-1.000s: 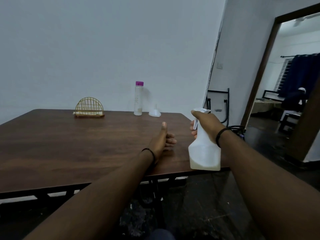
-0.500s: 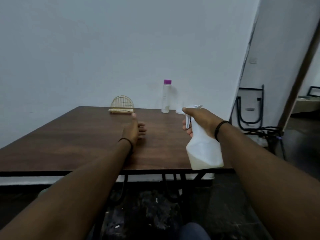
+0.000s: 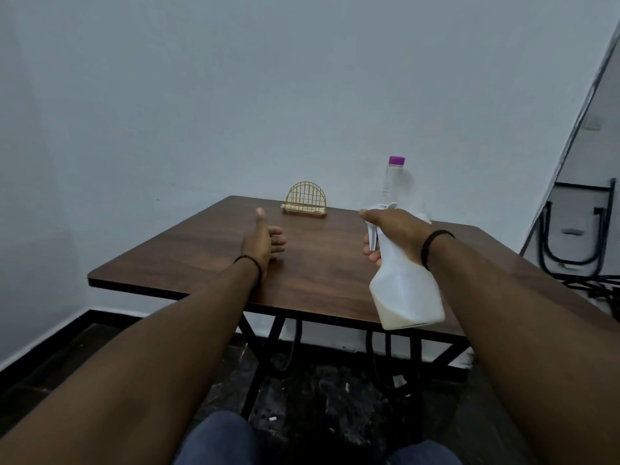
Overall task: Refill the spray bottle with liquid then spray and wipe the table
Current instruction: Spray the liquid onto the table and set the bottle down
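Spray bottle (image 3: 406, 290) gripped at trigger in right hand (image 3: 396, 229), nozzle leftward over table (image 3: 208, 243); refill bottle (image 3: 393, 177) upright beyond; left hand (image 3: 263, 239) fisted, empty, thumb raised.

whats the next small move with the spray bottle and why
Probably set the spray bottle down on the table. The right hand grips its neck and only a thin layer of liquid shows at the bottom, so it needs refilling. The capped bottle stands at the far edge, and the left hand, fingers curled and thumb up, holds nothing.
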